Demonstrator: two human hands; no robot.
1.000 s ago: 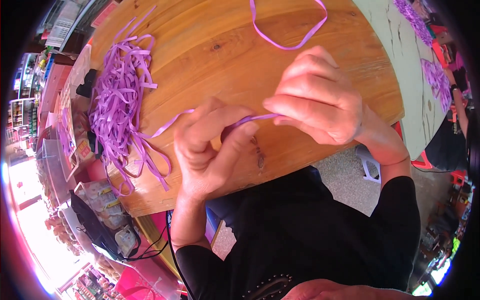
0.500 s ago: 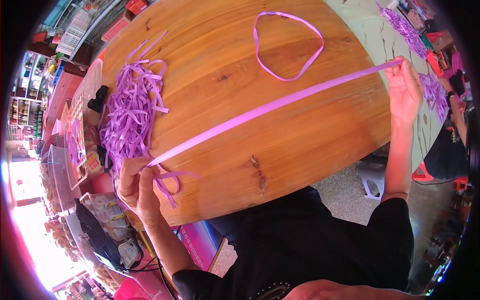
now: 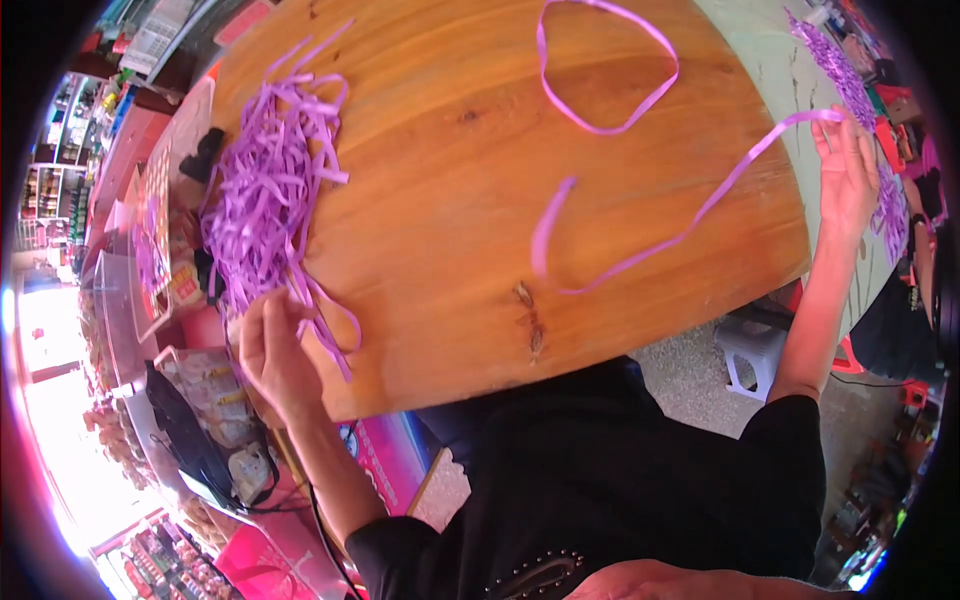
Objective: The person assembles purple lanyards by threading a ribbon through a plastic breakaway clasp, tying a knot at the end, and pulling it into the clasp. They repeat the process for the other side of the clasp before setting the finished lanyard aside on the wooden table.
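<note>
A purple ribbon (image 3: 705, 210) hangs from my right hand (image 3: 848, 185), its end pinched between thumb and fingertips at the table's right edge. From there it droops in a loose curve above the wooden table, and its free end curls up near the middle. My left hand (image 3: 280, 360) is at the table's near left corner, beside the lower end of a tangled pile of purple ribbons (image 3: 265, 190). Its fingers are loosely bent and apart, with nothing visible between them. A closed loop of purple ribbon (image 3: 675, 75) lies at the far side of the table.
The wooden table (image 3: 430, 330) fills the middle. At right is a pale marbled table (image 3: 760, 60) with more purple ribbon bundles (image 3: 840, 70) and a person's arm (image 3: 925, 260) nearby. A grey stool (image 3: 750, 355) stands below. A black bag (image 3: 190, 430) lies at the left.
My left hand has let go of the stretched ribbon, which now hangs slack and curled from the right hand. The whole view has shifted slightly.
</note>
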